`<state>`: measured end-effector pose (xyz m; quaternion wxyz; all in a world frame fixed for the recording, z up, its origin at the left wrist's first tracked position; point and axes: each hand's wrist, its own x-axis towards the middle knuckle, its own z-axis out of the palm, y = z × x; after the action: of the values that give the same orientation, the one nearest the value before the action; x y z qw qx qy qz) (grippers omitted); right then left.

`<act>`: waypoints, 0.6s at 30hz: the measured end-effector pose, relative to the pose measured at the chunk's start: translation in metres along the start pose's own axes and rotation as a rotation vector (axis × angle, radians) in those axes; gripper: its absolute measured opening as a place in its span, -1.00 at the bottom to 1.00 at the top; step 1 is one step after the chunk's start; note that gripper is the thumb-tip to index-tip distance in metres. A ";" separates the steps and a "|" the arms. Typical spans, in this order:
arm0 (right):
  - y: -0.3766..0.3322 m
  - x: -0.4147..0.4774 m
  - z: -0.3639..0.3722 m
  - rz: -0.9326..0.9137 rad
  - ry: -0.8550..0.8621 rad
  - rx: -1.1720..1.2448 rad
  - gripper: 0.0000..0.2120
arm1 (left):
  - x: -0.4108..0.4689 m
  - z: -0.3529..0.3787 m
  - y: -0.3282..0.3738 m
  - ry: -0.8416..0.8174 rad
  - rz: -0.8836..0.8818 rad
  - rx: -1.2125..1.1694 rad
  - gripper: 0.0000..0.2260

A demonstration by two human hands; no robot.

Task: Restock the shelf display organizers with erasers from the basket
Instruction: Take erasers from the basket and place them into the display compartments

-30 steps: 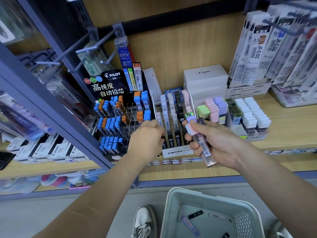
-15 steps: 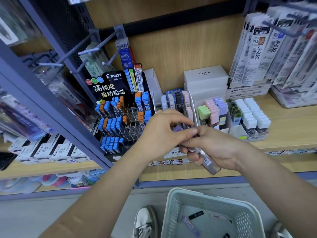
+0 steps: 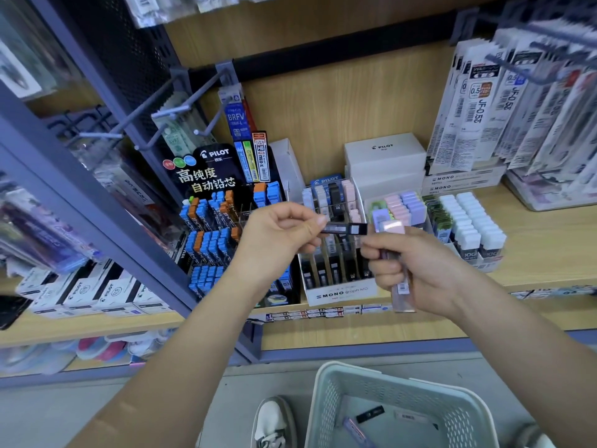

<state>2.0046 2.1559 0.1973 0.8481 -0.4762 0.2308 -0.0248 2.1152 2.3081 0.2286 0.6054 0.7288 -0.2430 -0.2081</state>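
I see my left hand (image 3: 281, 236) pinching a black slim case (image 3: 344, 228) level before the MONO organizer (image 3: 342, 291); my right hand (image 3: 420, 273) grips a pastel case bundle (image 3: 402, 294); the basket (image 3: 326, 402) sits below

Just one camera here, worn on the person's head and wide-angle (the shelf uprights bow near the edges). It looks forward and down over both forearms at the wooden shelf (image 3: 533, 247), close enough to read labels on the display organizers (image 3: 342, 291). The left hand (image 3: 277, 236) and right hand (image 3: 416, 270) sit mid-frame. The basket (image 3: 403, 379) and a shoe (image 3: 269, 421) are at the bottom edge, almost under the lens.
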 end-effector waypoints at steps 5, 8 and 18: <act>0.002 0.001 0.008 -0.016 0.031 0.106 -0.87 | -0.005 0.010 0.000 -0.114 0.002 0.082 -0.91; 0.003 0.003 0.013 0.001 0.035 0.110 -0.85 | -0.008 0.010 0.001 -0.230 0.008 0.172 -0.69; -0.007 0.003 0.008 -0.004 0.222 -0.014 -0.84 | 0.004 -0.011 -0.005 -0.050 0.113 0.371 -0.74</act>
<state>2.0113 2.1575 0.2050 0.8140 -0.4770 0.3224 -0.0773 2.1252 2.3150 0.2252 0.4651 0.8078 -0.3326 -0.1432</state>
